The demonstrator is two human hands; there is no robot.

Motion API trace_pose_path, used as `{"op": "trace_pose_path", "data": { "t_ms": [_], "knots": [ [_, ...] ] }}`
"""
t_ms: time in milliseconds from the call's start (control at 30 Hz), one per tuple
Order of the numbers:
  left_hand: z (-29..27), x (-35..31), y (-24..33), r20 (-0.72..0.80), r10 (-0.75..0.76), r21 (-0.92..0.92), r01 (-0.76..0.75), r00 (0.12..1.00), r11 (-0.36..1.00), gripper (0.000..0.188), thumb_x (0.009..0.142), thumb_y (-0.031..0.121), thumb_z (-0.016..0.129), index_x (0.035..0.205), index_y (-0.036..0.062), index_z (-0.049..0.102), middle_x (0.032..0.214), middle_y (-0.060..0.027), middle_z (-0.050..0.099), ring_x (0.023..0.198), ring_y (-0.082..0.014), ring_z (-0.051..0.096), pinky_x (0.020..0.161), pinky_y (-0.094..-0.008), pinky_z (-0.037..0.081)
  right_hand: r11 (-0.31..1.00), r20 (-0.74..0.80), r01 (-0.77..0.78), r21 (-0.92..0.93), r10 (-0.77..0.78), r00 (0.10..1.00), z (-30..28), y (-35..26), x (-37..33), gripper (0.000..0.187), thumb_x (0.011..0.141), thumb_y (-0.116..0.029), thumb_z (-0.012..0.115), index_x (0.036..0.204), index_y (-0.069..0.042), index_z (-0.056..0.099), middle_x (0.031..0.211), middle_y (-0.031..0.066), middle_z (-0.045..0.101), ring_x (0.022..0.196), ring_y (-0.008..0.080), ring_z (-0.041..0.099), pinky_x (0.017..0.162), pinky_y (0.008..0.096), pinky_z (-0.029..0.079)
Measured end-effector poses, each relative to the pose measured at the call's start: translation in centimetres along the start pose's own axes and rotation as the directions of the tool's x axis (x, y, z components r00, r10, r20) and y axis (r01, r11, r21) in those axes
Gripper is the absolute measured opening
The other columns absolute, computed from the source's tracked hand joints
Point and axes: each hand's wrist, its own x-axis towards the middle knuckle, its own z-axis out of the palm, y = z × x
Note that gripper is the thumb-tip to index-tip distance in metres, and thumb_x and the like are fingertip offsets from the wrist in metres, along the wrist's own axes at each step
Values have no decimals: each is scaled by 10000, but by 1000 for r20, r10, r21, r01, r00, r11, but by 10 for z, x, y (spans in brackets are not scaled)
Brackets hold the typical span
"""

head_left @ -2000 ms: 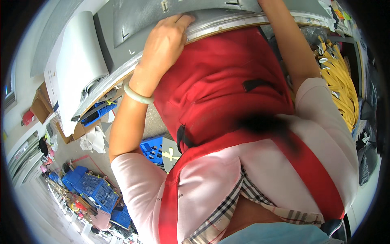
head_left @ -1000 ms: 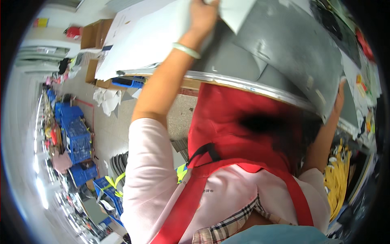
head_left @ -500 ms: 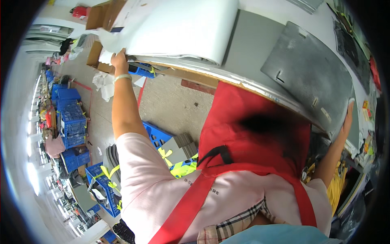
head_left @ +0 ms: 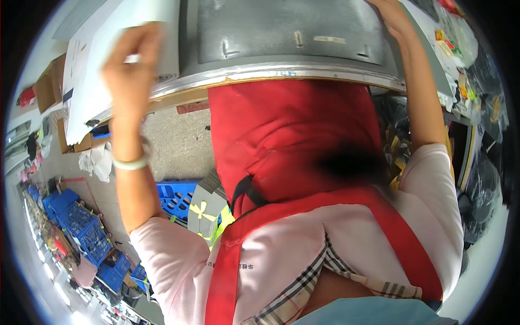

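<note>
metal panel point(head_left: 287, 32): flat grey sheet, dull and scuffed, small slots cut in it; long axis runs left-right along the workbench edge point(head_left: 281, 76), right in front of me
white sheet point(head_left: 108, 59): smooth, pale, just left of the panel, tilting down-left
left hand point(head_left: 130, 70): up against the white sheet, blurry, fingers look curled, can't tell if gripping
right hand point(head_left: 392, 19): resting on the panel's far right corner, fingers partly cut off, can't tell the grip
floor: blue plastic crates point(head_left: 81, 227), ribbed

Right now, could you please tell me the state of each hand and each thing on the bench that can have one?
left hand: raised, blurred, at the white sheet's edge
right hand: resting on the grey metal panel
grey metal panel: lying flat on the bench
white sheet: lying flat beside the panel
blue crates: on the floor, some stacked
</note>
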Motion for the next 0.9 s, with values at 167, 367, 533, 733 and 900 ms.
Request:
{"op": "trace_pose_path", "data": {
  "t_ms": [167,367,533,733,900],
  "knots": [
    [81,-15,69,321,135,-15,-138,938,990,224,866,134,780,1052,20,732,1011,-135,691,943,-346,661,824,-411,541,969,-70,58,-240,-77,995,2,10,7,145,928,-211,758,887,-81,709,788,-55,605,724,75,500,650,266,401],
    [84,-18,60,428,56,50,-86,902,995,277,851,168,798,1073,16,734,1037,-127,690,946,-339,656,821,-419,537,965,-90,52,-256,-78,993,5,7,4,222,929,-267,757,858,-62,709,761,-47,601,703,86,494,626,273,389],
    [85,-24,59,412,5,25,-17,911,1000,246,844,165,808,1028,17,739,993,-120,697,898,-318,662,780,-405,542,960,-86,85,-267,-112,990,12,4,0,220,920,-261,768,863,-55,716,752,-47,599,684,83,488,616,272,393],
    [86,-28,58,376,8,41,-25,927,999,214,853,115,815,1011,-5,734,977,-104,711,853,-245,695,759,-347,566,967,-52,90,-237,-106,993,12,5,2,209,919,-249,769,864,-54,718,757,-48,603,689,78,497,618,268,397],
    [88,-31,57,362,34,27,-47,932,999,196,851,107,815,989,-7,733,962,-100,712,848,-251,689,752,-349,564,968,-45,89,-234,-103,994,13,5,-1,215,919,-251,770,863,-51,716,763,-45,611,692,84,505,620,267,399]
  ]
}}
